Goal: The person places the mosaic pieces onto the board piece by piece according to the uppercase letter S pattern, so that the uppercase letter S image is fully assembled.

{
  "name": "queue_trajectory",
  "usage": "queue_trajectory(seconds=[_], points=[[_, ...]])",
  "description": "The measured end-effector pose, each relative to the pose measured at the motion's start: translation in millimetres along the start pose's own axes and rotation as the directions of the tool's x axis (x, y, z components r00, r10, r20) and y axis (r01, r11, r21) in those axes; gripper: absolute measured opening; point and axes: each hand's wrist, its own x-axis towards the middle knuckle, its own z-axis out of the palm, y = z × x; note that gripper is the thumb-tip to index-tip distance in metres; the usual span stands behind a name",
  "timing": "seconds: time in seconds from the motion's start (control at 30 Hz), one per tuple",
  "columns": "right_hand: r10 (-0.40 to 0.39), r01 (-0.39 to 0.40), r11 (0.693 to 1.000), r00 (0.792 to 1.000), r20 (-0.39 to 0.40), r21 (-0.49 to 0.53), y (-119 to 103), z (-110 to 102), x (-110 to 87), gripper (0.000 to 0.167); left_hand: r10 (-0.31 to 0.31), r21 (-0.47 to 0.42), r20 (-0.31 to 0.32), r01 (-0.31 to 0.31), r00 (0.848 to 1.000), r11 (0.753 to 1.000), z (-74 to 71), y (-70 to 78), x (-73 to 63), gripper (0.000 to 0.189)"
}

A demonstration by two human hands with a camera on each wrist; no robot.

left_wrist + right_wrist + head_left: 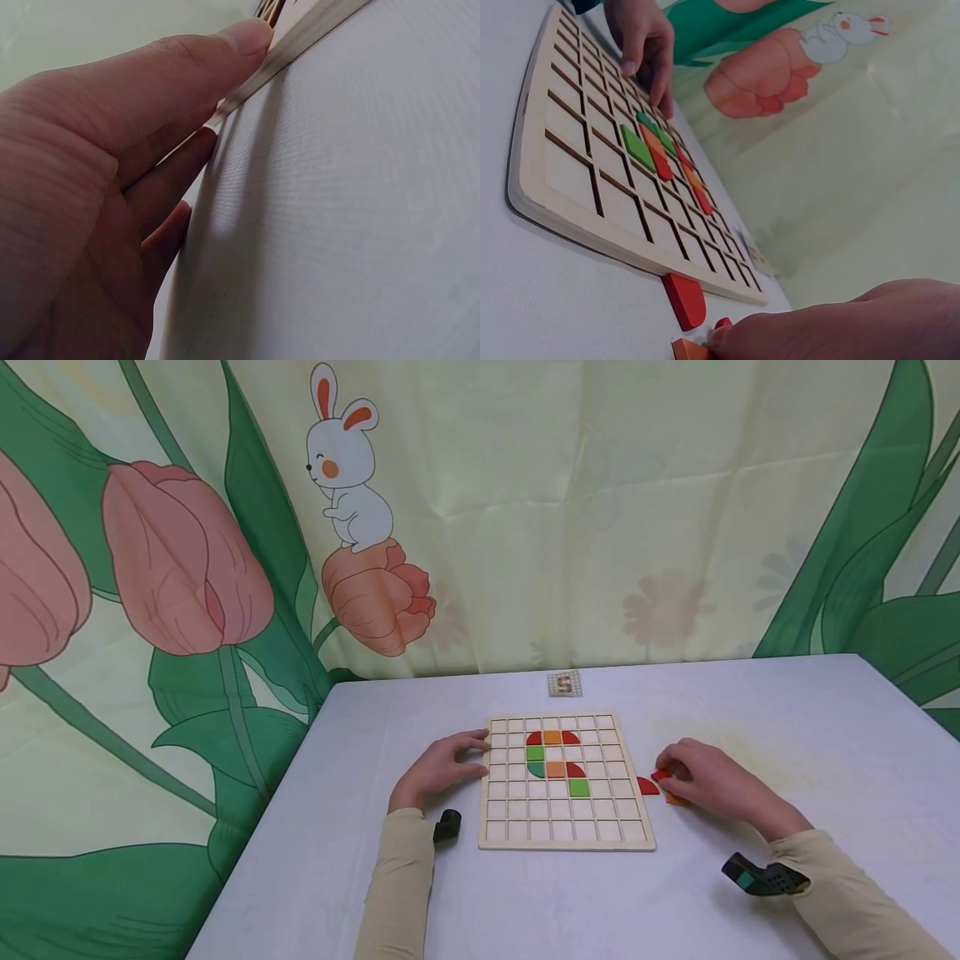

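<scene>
A wooden grid board [528,833] lies on the table, with red, orange and green pieces in several upper cells. Among them are a light green square [579,787], a dark green quarter circle [536,769] and an orange square [552,737]. My left hand [442,766] rests at the board's left edge, thumb and fingers extended against the rim. To the right of the board, my right hand [708,779] pinches a small red piece [660,774], partly hidden by the fingers. An orange piece [677,800] lies under that hand. Beside it a red quarter circle [647,786] touches the board's right edge.
Behind the board lies a small pattern card [564,683] with a printed grid. A white cloth covers the table [570,910]. At the back hangs a curtain [517,527] printed with tulips and a rabbit. Black wrist devices [765,875] are worn at both sleeves.
</scene>
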Motion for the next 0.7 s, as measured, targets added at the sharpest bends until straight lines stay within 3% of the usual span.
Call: queue_trajectory(seconds=[0.7], points=[[0.082, -0.083, 0.997, 0.994, -0.069, -0.004, 6.4, -0.4, 4.7, 0.025, 0.004, 0.004, 0.006, -0.004, 1.0, 1.0, 0.5, -2.5, 1.9, 0.041]])
